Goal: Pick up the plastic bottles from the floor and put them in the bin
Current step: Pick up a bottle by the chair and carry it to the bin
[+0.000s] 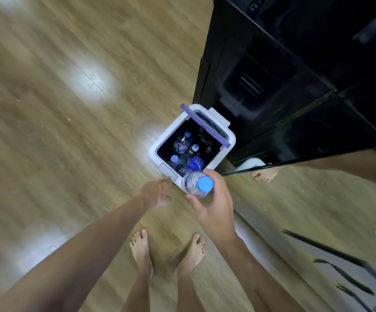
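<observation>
My right hand (pixel 214 199) grips a clear plastic bottle (pixel 195 184) with a blue cap, fingers curled round its body just below the neck — cap end pointing up toward me, the rest of it hanging away toward the floor, so its long axis runs nearly straight down the view. The bin (pixel 160 154) sits just above the bottle in the frame, at centre, its purple-edged lid tipped up on the far side and several blue-capped bottles already lying in the dark liner. The bottle hangs over the bin's near rim, not yet over the opening, so I judge the drop needs a short carry up-frame first. My left hand (pixel 157 194) reaches toward the bin's near-left corner with its fingers fairly straight and holding nothing — whether it touches the rim I cannot tell through the blur. The right hand is the one placed to finish this.
</observation>
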